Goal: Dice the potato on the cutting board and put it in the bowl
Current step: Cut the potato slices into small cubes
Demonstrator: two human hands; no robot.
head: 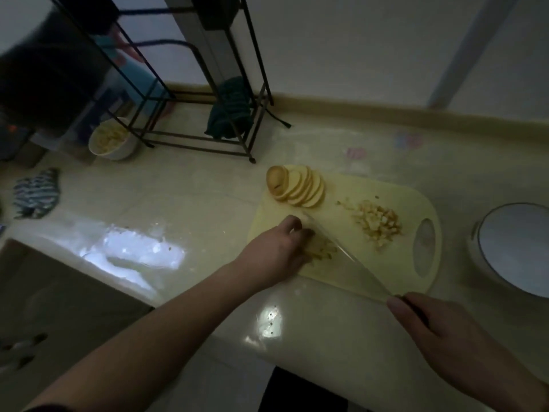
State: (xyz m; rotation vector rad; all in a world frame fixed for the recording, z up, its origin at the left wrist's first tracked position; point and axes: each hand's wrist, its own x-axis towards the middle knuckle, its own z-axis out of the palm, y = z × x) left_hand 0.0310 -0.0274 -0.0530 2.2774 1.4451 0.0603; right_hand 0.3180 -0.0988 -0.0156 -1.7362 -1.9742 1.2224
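A pale yellow cutting board (395, 188) lies on the counter. At its far left corner a fan of round potato slices (297, 185) leans together. A heap of diced potato (378, 223) sits near the board's handle hole. My left hand (279, 248) holds down a small bunch of potato strips (322, 248) with curled fingers at the board's near left. My right hand (436, 325) grips the handle of a knife (350, 257), whose blade runs across the board right beside the strips. A white bowl (517, 248) stands at the board's right end.
A second white bowl (111, 141) with potato pieces stands at the back left under a black wire rack (208, 114). A dark green cloth (228, 114) lies inside the rack. A striped cloth (35, 193) lies at the far left. The counter's front edge runs near my arms.
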